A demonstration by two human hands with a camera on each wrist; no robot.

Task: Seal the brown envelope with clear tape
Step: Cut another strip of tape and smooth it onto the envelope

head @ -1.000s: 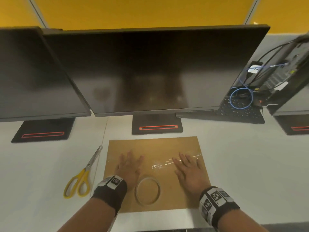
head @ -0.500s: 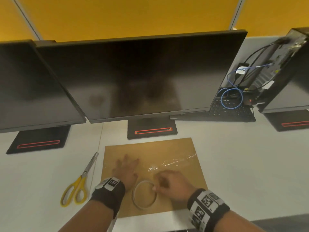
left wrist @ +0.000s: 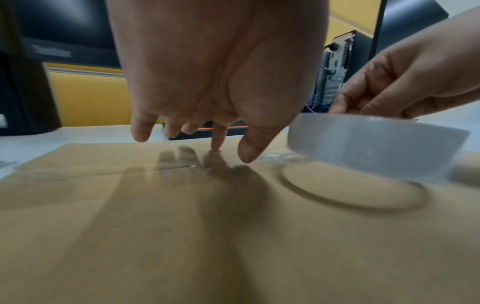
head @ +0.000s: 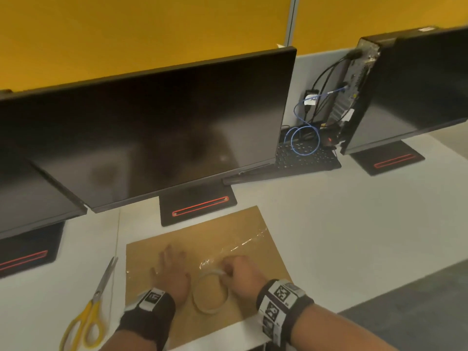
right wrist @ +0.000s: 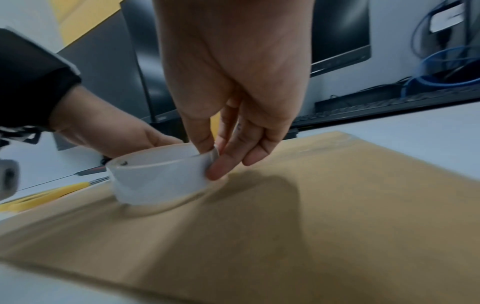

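Right hand [right wrist: 233, 86] has tilted the tape roll [right wrist: 158, 174] off the envelope [right wrist: 337, 205].

Brown envelope [head: 255, 252] flat on desk, clear tape roll [head: 210, 292] tilted atop it

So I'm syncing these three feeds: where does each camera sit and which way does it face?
Head: worn on the head, looking down at the brown envelope; both forearms show.
Left wrist: under the left hand, facing its fingers.
Right wrist: under the right hand, facing its fingers pinching the tape roll.
All three share roll and envelope.
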